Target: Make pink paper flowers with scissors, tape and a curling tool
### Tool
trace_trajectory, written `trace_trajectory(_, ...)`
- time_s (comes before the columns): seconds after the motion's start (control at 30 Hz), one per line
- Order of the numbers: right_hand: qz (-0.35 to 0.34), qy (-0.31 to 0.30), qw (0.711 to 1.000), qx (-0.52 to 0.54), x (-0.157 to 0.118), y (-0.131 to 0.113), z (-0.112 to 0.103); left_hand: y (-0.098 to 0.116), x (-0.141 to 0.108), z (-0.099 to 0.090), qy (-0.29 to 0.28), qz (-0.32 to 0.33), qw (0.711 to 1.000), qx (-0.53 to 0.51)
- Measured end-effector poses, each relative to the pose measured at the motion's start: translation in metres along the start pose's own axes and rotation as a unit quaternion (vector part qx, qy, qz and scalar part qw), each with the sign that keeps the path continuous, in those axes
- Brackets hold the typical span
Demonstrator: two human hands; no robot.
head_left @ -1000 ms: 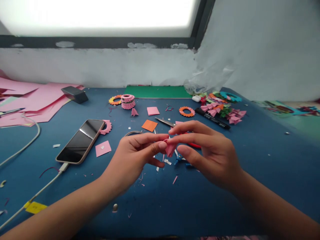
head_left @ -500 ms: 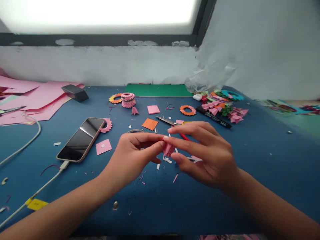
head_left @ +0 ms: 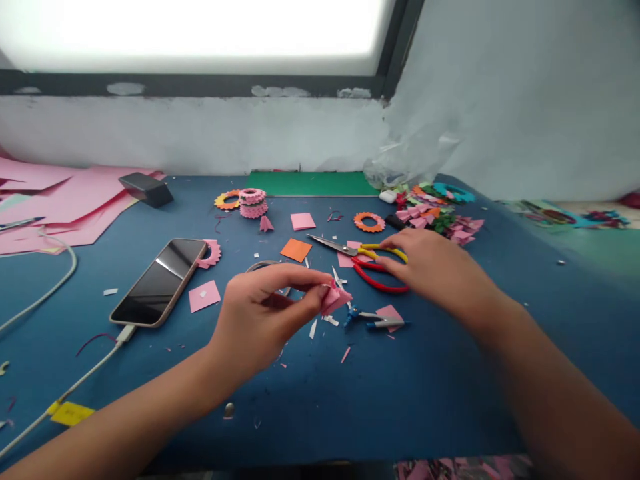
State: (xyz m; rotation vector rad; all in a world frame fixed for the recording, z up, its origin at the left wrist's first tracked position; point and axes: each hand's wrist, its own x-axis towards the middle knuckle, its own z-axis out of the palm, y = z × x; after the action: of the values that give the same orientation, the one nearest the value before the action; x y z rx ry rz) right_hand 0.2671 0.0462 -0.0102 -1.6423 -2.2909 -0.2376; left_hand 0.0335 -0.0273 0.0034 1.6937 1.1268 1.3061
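Pinched between the thumb and fingers of my left hand [head_left: 270,307] is a small folded pink paper piece [head_left: 336,300], held above the table. My right hand [head_left: 435,270] is at the scissors [head_left: 350,252], its thumb and forefinger apart around the yellow handle loop; its other fingers are partly hidden. The scissors lie flat, blades pointing left, with red and yellow handles. A pink paper square [head_left: 350,260] lies partly under them. Below sits a blue-and-silver compass [head_left: 367,317] beside another pink piece [head_left: 393,317]. An orange paper square [head_left: 297,250] lies left of the blades.
To the left a phone [head_left: 160,283] lies with a white cable plugged in. Pink sheets [head_left: 75,200] and a dark block [head_left: 146,189] are farther back. A pink toothed paper roll [head_left: 253,203], an orange ring [head_left: 369,223] and folded paper pieces [head_left: 465,230] lie toward the back.
My right hand has let go of the folded pink paper and moved right and away from me to the scissors' handles. The left hand still holds the paper. The view has shifted slightly.
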Motion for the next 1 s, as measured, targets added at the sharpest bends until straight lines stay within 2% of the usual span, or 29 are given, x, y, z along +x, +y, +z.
trace_trajectory(0.03, -0.006, -0.076, 0.997, -0.020, 0.003, 0.009, 0.006, 0.000, -0.002, 0.000, 0.000, 0.024, 1.000, 0.006)
trace_trajectory(0.13, -0.014, -0.128, 0.992, -0.009, 0.010, 0.023, 0.022, -0.001, -0.006, -0.001, 0.013, 0.081, 0.996, 0.023)
trace_trajectory(0.3, -0.023, -0.117, 0.992, 0.027, 0.014, 0.020, 0.032, -0.005, -0.008, -0.004, 0.015, 0.173, 0.985, 0.020)
trace_trajectory(0.4, -0.020, -0.094, 0.994, 0.047, 0.015, 0.020, 0.030, -0.008, -0.007, -0.007, 0.021, 0.193, 0.981, 0.005)
trace_trajectory(0.57, -0.024, 0.003, 0.995, 0.096, 0.017, 0.022, 0.018, -0.012, -0.003, -0.010, 0.048, 0.195, 0.979, -0.021)
trace_trajectory(0.67, -0.048, 0.117, 0.983, 0.129, 0.013, 0.021, 0.009, -0.013, 0.000, -0.012, 0.066, 0.210, 0.975, -0.029)
trace_trajectory(0.73, -0.094, 0.206, 0.967, 0.114, 0.008, 0.020, 0.005, -0.013, 0.003, -0.014, 0.079, 0.212, 0.973, -0.038)
trace_trajectory(0.8, -0.142, 0.270, 0.948, 0.086, 0.004, 0.021, 0.003, -0.012, 0.005, -0.015, 0.092, 0.210, 0.972, -0.042)
trace_trajectory(0.87, -0.179, 0.309, 0.931, 0.076, 0.002, 0.022, 0.002, -0.012, 0.008, -0.017, 0.102, 0.217, 0.970, -0.041)
trace_trajectory(1.0, -0.226, 0.346, 0.910, 0.038, 0.002, 0.026, -0.001, -0.011, 0.013, -0.021, 0.099, 0.248, 0.963, -0.029)
